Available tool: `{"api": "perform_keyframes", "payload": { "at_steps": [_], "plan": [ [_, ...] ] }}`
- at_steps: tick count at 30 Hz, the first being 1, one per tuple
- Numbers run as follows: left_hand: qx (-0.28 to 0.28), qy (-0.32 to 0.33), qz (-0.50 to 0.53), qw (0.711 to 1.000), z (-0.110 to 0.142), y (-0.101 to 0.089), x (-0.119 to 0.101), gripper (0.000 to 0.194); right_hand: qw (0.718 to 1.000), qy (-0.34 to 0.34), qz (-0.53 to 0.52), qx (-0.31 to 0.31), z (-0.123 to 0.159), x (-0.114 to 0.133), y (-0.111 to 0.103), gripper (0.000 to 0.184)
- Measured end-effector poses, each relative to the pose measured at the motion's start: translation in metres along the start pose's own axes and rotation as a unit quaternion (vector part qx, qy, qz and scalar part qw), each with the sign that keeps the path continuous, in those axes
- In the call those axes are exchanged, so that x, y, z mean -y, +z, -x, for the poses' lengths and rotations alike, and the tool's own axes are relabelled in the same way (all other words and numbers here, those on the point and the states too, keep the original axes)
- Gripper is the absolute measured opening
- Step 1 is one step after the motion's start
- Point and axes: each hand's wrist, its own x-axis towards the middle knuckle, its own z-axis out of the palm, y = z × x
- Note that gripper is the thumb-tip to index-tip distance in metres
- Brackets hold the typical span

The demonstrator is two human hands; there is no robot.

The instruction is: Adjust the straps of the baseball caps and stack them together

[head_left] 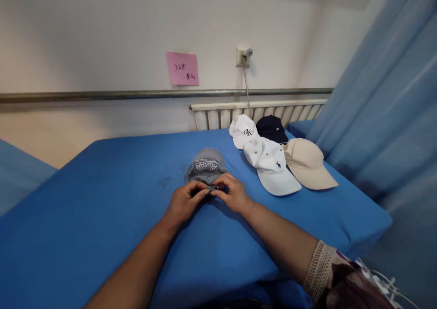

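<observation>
A grey cap (pixel 205 164) with a white logo lies on the blue table (pixel 102 209), its near edge toward me. My left hand (pixel 184 202) and my right hand (pixel 232 193) meet at that near edge. Both pinch the cap's back strap between thumb and fingers. The fingertips hide the strap itself.
Right of the grey cap lie several more caps: a white cap with a black logo (pixel 243 131), a dark navy cap (pixel 272 128), a white cap with a small blue emblem (pixel 271 165) and a beige cap (pixel 307 162). A blue curtain (pixel 385 99) hangs at the right. A radiator (pixel 259 112) and a pink note (pixel 182 68) are on the wall behind.
</observation>
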Motion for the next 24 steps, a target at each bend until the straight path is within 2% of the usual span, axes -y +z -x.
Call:
{"api": "perform_keyframes", "payload": {
  "at_steps": [6,13,18,21,24],
  "plan": [
    [0.003,0.043,-0.029,0.999,0.000,0.001,0.006,0.022,0.997,0.053,-0.053,-0.022,-0.001,-0.001,0.001,0.013],
    [-0.010,0.043,-0.033,0.998,0.000,0.006,0.008,0.019,0.996,0.044,-0.075,-0.012,-0.001,0.003,0.003,0.012],
    [-0.041,0.050,-0.054,0.996,0.000,0.008,0.005,0.017,0.994,0.059,-0.087,-0.040,0.000,0.002,0.004,0.013],
    [-0.055,0.060,-0.061,0.995,0.000,0.007,0.004,0.016,0.995,0.050,-0.057,-0.060,0.001,0.007,0.004,0.007],
    [-0.057,0.078,-0.069,0.993,0.001,0.007,0.004,0.015,0.998,0.035,-0.003,-0.051,0.003,0.013,0.003,0.001]
  ]
}}
